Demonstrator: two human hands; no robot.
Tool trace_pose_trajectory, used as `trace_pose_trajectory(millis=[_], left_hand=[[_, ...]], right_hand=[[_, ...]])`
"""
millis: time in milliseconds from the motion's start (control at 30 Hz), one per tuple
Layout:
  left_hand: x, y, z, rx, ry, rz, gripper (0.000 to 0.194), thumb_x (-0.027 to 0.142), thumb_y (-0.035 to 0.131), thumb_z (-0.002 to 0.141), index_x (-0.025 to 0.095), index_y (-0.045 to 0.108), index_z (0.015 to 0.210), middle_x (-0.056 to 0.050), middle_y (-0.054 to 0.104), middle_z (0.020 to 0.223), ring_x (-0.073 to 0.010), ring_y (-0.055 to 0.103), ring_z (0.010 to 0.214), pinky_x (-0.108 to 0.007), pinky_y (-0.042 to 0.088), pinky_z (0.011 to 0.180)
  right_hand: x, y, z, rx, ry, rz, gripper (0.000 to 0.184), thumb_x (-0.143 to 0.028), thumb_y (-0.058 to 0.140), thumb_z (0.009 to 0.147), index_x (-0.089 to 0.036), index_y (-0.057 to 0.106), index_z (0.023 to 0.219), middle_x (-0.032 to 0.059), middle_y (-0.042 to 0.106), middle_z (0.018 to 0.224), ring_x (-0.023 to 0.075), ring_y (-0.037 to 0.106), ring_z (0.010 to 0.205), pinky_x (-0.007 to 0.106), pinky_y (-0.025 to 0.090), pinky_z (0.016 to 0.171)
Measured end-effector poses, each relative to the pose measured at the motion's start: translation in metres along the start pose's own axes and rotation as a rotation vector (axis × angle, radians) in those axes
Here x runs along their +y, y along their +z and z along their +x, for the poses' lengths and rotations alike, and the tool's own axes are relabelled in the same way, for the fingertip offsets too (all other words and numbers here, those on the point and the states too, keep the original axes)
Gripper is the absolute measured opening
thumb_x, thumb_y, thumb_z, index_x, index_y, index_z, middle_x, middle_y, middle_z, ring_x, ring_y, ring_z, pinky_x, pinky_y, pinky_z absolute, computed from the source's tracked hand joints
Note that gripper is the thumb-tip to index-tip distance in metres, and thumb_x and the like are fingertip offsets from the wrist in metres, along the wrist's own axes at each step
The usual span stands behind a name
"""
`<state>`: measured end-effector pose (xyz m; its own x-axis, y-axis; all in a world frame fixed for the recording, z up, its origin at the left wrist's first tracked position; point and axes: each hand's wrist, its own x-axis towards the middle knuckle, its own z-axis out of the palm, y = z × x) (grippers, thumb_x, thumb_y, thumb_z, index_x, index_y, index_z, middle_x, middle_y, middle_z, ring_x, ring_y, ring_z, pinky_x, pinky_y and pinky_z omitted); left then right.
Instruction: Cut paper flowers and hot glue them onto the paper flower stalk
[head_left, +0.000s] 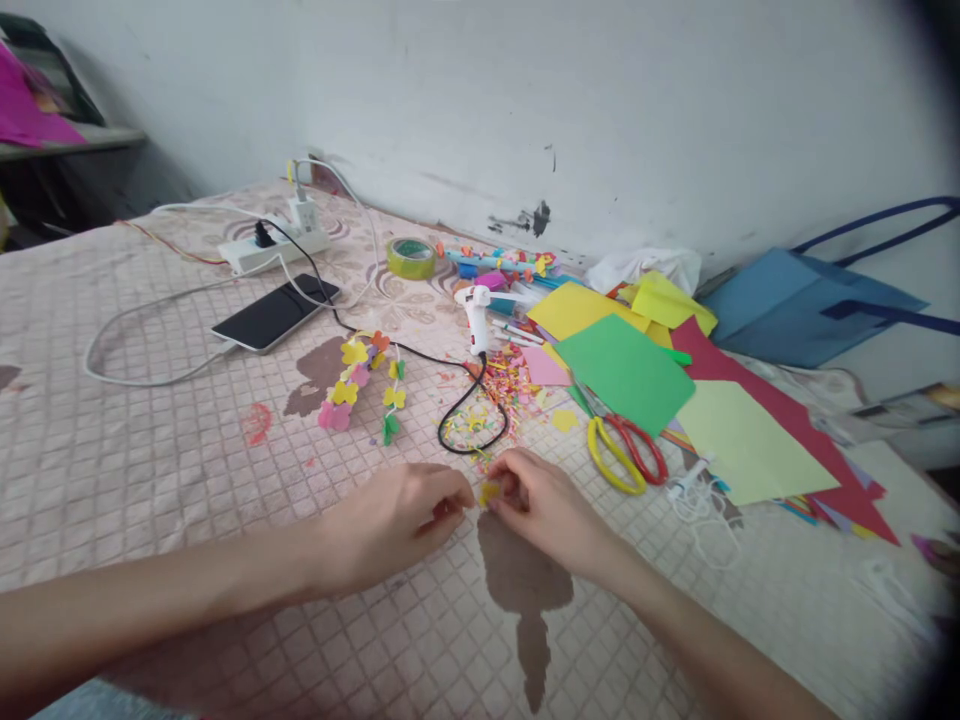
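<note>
My left hand [401, 522] and my right hand [541, 505] meet low over the pink patterned bedcover [150, 470]. Both pinch a small yellow paper piece [489, 492] between their fingertips. Just beyond them lies a heap of coloured paper scraps [491, 395]. A garland of yellow, pink and green paper flowers [360, 385] lies to the far left of the scraps. A white glue gun [477, 315] stands behind the scraps, its black cord looping toward my hands.
Yellow and red scissors [626, 450] lie right of my hands beside sheets of green, yellow and red paper [626, 370]. Farther back are a tape roll [412, 258], a phone [274, 312], a power strip [271, 248] and markers [499, 265]. A blue bag [810, 305] leans at the right.
</note>
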<state>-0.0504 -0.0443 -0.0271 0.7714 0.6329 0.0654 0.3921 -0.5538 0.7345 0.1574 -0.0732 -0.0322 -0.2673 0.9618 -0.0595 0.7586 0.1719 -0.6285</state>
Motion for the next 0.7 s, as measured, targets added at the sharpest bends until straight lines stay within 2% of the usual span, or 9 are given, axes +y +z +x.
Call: trace_pose_trajectory(millis=[100,233,367,433,533,633,700], left_hand=[[-0.001,0.001,0.0,0.025,-0.045,-0.047,0.019,0.009,0.048,0.079,0.017,0.059,0.093,-0.003,0.063,0.083,-0.0127,0.056,0.068,-0.024,0.045,0.06],[-0.008,-0.002,0.007,0.111,-0.145,-0.255,0.027,0.024,0.059,0.078,0.017,0.054,0.103,-0.004,0.062,0.093,-0.0109,0.055,0.065,-0.023,0.045,0.056],[-0.011,-0.003,0.018,0.128,-0.223,-0.475,0.027,0.04,0.06,0.078,0.014,0.057,0.086,-0.001,0.059,0.072,-0.0104,0.052,0.059,-0.022,0.042,0.052],[-0.011,-0.003,0.019,0.139,-0.235,-0.565,0.024,0.038,0.058,0.08,0.014,0.056,0.078,0.001,0.056,0.064,-0.0096,0.05,0.056,-0.021,0.041,0.05],[-0.009,-0.005,0.016,0.168,-0.253,-0.608,0.018,0.032,0.056,0.081,0.014,0.055,0.075,0.001,0.056,0.064,-0.0093,0.051,0.056,-0.021,0.042,0.051],[-0.011,-0.013,0.009,0.2,-0.299,-0.573,0.015,0.028,0.057,0.08,0.014,0.055,0.074,0.0,0.059,0.066,-0.0102,0.054,0.057,-0.022,0.043,0.052],[-0.016,-0.021,0.005,0.222,-0.329,-0.569,0.015,0.027,0.057,0.079,0.014,0.054,0.073,0.0,0.059,0.063,-0.0103,0.056,0.057,-0.022,0.044,0.052]], right_hand=[[0.0,0.0,0.004,-0.015,0.012,0.102,0.009,-0.011,0.056,0.075,-0.019,0.053,0.075,-0.0005,0.054,0.075,0.0137,0.05,0.07,0.025,0.038,0.061],[-0.004,-0.004,0.011,-0.019,0.111,0.524,0.008,-0.023,0.055,0.081,-0.019,0.05,0.077,-0.0045,0.048,0.066,0.0088,0.045,0.056,0.021,0.036,0.05],[-0.015,0.0,0.015,-0.053,0.197,0.788,0.019,-0.036,0.058,0.081,-0.021,0.048,0.079,-0.0083,0.043,0.057,0.006,0.037,0.042,0.017,0.028,0.037],[-0.019,0.004,0.016,-0.07,0.208,0.831,0.021,-0.038,0.059,0.08,-0.021,0.048,0.079,-0.0084,0.043,0.055,0.0063,0.039,0.042,0.016,0.03,0.037],[-0.021,0.005,0.018,-0.1,0.205,0.824,0.022,-0.039,0.059,0.08,-0.02,0.049,0.079,-0.0076,0.045,0.055,0.0068,0.042,0.044,0.016,0.032,0.037],[-0.018,-0.002,0.025,-0.145,0.172,0.739,0.02,-0.038,0.057,0.082,-0.019,0.051,0.08,-0.0064,0.046,0.057,0.0071,0.044,0.046,0.017,0.034,0.038],[-0.014,-0.01,0.032,-0.117,0.139,0.665,0.019,-0.037,0.057,0.082,-0.019,0.052,0.08,-0.0053,0.048,0.059,0.0071,0.044,0.047,0.017,0.036,0.04]])
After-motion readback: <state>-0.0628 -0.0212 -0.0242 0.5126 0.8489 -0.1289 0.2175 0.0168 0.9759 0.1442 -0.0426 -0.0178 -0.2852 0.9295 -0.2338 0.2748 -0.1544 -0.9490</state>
